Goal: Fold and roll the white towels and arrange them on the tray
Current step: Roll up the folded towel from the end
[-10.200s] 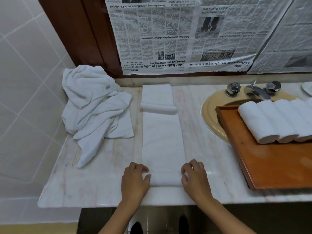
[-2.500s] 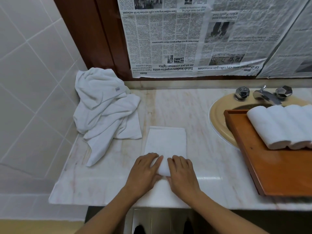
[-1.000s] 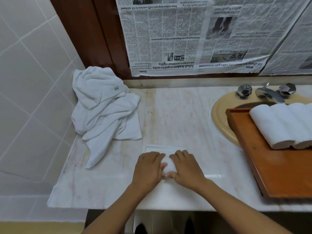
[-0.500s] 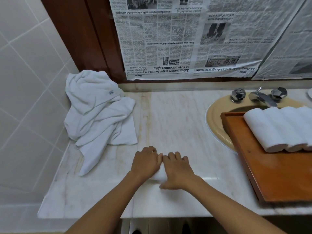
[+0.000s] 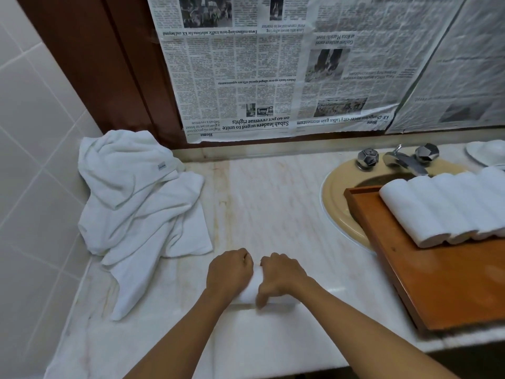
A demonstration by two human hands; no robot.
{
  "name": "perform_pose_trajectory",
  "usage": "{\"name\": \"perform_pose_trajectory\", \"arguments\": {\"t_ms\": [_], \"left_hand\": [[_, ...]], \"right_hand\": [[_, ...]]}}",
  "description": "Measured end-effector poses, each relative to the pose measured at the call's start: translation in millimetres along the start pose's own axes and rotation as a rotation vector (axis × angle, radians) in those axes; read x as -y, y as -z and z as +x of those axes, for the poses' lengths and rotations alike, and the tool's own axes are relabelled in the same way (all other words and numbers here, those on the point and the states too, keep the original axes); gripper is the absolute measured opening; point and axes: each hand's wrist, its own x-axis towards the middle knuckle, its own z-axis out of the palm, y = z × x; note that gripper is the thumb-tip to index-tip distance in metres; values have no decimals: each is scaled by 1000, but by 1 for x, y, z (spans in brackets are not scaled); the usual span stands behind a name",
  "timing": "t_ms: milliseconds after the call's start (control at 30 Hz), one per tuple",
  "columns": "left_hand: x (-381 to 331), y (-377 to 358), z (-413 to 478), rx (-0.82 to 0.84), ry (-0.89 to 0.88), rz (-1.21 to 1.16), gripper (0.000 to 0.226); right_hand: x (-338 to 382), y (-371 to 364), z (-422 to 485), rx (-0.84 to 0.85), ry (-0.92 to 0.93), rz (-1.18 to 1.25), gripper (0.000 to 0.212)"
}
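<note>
Newspaper sheets (image 5: 273, 77) hang above a marble counter (image 5: 273, 203), beside dark wood panelling (image 5: 95, 64) and white tiles (image 5: 32, 132).

The table (image 5: 273, 203) is pale veined marble, smooth with a soft sheen, and the tray (image 5: 437, 283) is reddish-brown wood with a smooth satin finish. The loose towels (image 5: 136, 203), the rolled towels (image 5: 437, 206) and the towel roll (image 5: 252, 289) are white matt terry cloth. The tap (image 5: 404, 162) is shiny faceted metal, the newspaper (image 5: 273, 77) thin matt paper, and the wall tiles (image 5: 35, 132) are glossy.
</note>
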Motion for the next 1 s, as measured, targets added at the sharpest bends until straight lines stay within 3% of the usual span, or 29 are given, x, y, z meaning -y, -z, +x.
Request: {"name": "perform_pose_trajectory", "arguments": {"t_ms": [300, 400, 467, 533, 633, 767, 833, 1000], "left_hand": [[0, -8, -5, 6, -182, -69, 28], [-14, -11, 1, 63, -207, -317, 23], [-27, -14, 5, 83, -100, -588, 25], [-37, -24, 8, 56, -14, -707, 30], [-51, -47, 14, 43, -20, -588, 38], [-69, -75, 19, 29, -82, -198, 56], [-78, -83, 21, -35, -133, -56, 67], [-85, -89, 24, -91, -127, 36, 65]], "right_hand": [[-1, -29, -29, -176, -128, 13, 75], [-19, -27, -43, -190, -196, 102, 78], [-43, -22, -54, -210, -270, 206, 80], [-72, -10, -66, -243, -337, 313, 79], [-122, 21, -81, -347, -369, 443, 75], [-184, 69, -86, -507, -354, 612, 87], [-212, 85, -80, -519, -422, 606, 95], [-242, 98, -47, -518, -535, 523, 79]]}}
